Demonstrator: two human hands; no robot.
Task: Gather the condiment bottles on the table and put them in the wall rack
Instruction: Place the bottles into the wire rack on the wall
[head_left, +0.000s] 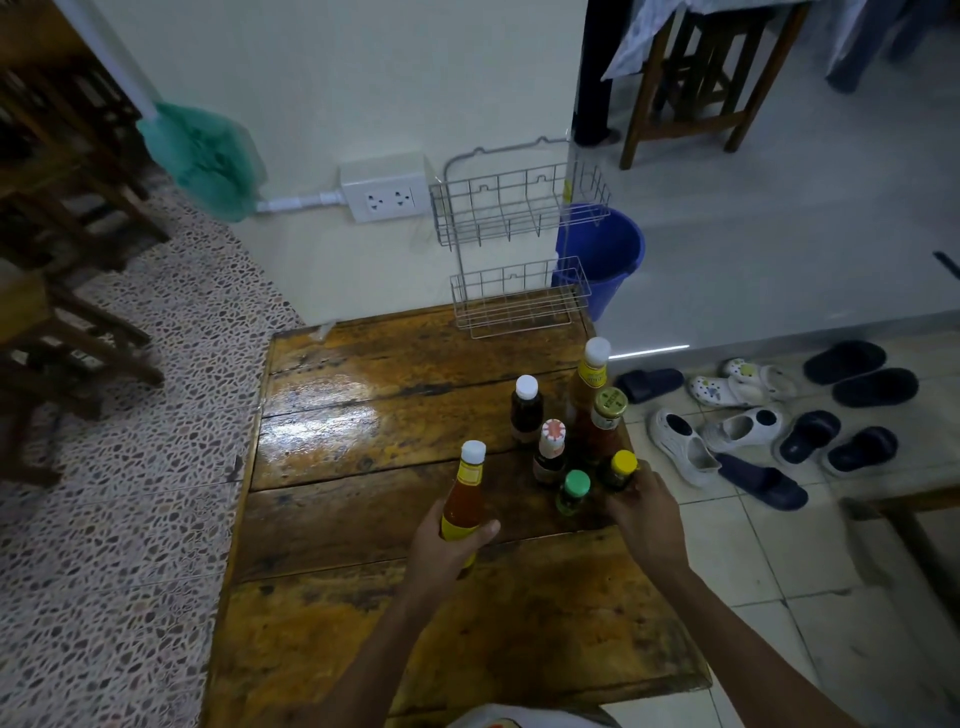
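My left hand (447, 545) grips an orange sauce bottle (464, 496) with a white cap and yellow label, upright near the middle of the wooden table (363, 519). My right hand (647, 512) holds a small yellow-capped jar (621, 470) at the table's right edge. Beside it stand a green-capped jar (574, 491), a bottle with a red-and-white cap (550, 452), a dark white-capped bottle (525, 408), a gold-lidded red sauce bottle (607, 423) and a tall white-capped orange bottle (589, 382). The two-tier wire wall rack (519, 244) hangs empty on the wall behind the table.
A wall socket (387, 195) sits left of the rack. A blue bucket (605, 260) stands on the floor behind the rack. Several sandals and slippers (753, 421) lie on the tiles right of the table. Wooden chairs (62, 260) stand at the left.
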